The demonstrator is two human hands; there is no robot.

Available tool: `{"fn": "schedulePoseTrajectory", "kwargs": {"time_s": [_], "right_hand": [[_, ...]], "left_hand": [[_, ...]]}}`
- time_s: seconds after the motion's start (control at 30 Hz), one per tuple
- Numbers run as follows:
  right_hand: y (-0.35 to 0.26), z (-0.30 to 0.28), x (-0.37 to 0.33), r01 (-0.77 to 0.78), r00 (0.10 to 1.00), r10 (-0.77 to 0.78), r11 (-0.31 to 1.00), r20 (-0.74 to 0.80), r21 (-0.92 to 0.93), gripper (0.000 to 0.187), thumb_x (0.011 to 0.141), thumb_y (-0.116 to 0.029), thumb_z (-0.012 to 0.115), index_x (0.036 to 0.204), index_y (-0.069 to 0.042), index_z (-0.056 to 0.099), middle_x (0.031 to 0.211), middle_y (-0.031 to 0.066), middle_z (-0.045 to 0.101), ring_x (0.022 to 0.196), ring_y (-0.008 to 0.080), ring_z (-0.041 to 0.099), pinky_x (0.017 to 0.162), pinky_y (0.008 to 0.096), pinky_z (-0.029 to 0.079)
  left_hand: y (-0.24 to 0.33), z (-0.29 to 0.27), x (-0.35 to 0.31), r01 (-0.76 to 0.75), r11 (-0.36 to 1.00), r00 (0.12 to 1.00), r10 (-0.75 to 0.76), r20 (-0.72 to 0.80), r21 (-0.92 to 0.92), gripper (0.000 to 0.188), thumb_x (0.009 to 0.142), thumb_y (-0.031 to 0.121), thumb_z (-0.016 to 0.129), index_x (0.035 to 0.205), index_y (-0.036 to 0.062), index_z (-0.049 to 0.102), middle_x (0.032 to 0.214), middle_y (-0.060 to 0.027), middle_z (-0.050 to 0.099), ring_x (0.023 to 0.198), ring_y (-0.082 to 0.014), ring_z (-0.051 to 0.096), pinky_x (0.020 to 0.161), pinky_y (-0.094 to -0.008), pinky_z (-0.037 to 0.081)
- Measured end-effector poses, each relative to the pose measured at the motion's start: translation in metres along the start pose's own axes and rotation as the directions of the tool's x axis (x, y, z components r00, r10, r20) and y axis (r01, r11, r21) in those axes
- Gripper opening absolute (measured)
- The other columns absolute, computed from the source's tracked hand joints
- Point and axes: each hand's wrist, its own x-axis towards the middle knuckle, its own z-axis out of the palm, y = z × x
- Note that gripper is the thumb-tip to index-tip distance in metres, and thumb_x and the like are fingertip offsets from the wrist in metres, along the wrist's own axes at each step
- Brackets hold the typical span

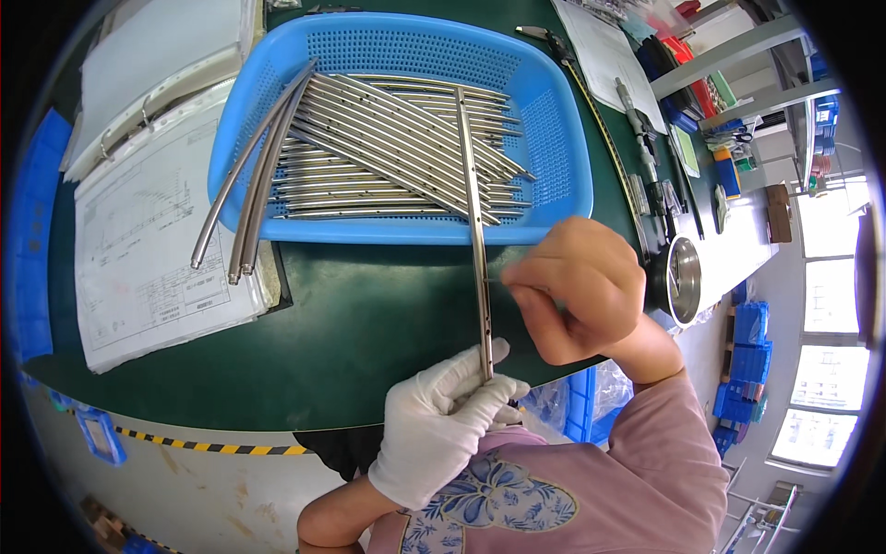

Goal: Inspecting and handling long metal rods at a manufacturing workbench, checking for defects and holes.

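Note:
My left hand (434,429), in a white glove, grips the lower end of a slim metal tube (482,286) with small holes along its side. The tube points away from me, its far end over the blue basket. Bare and slightly blurred, my right hand (591,286) is pinched closed just right of the tube. A thin tip seems to show between its fingertips and the tube, too small to name. Many similar metal tubes (388,143) lie crossed in the perforated blue basket (369,234). Several more tubes (256,194) lean over its left rim.
An open binder with drawing sheets (157,249) lies left of the basket on the green tabletop (369,314). To the right are a caliper (546,37), a micrometer (639,120) and a round metal bowl (684,277). The table's front edge curves below my hands.

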Motion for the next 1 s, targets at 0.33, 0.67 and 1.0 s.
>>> {"fn": "schedulePoseTrajectory", "kwargs": {"time_s": [0.33,0.67,1.0], "right_hand": [[-0.001,-0.006,0.004,-0.019,0.996,0.019,1.0,0.093,-0.001,0.012,0.06,0.002,0.063,0.072,-0.002,0.061,0.06,0.0066,0.056,0.045,0.0195,0.051,0.041,0.0284,0.037],[0.021,0.001,0.011,-0.066,0.997,0.064,0.998,-0.042,-0.024,0.011,0.065,0.006,0.06,0.073,-0.002,0.058,0.065,0.0082,0.059,0.049,0.0213,0.053,0.045,0.0287,0.04],[0.022,0.002,0.015,-0.012,1.0,0.013,0.999,0.008,-0.048,0.012,0.063,0.004,0.061,0.072,-0.002,0.058,0.061,0.0071,0.055,0.046,0.0216,0.049,0.042,0.0298,0.036]], "left_hand": [[0.001,0.001,0.001,0.001,1.0,1.0,-0.001,-0.009,0.026,0.033,0.088,0.001,0.055,0.119,-0.0075,0.048,0.087,-0.0166,0.066,0.07,-0.0185,0.066,0.064,-0.0254,0.055],[-0.004,0.0,-0.001,-0.016,1.0,1.0,0.016,-0.01,-0.013,0.032,0.087,0.0,0.055,0.118,-0.006,0.05,0.087,-0.0175,0.066,0.068,-0.019,0.066,0.063,-0.0261,0.056],[-0.002,-0.002,0.0,0.0,1.0,1.0,0.0,-0.003,0.01,0.033,0.087,0.0,0.056,0.118,-0.0071,0.049,0.087,-0.0176,0.065,0.07,-0.0185,0.066,0.065,-0.0257,0.056]]}}
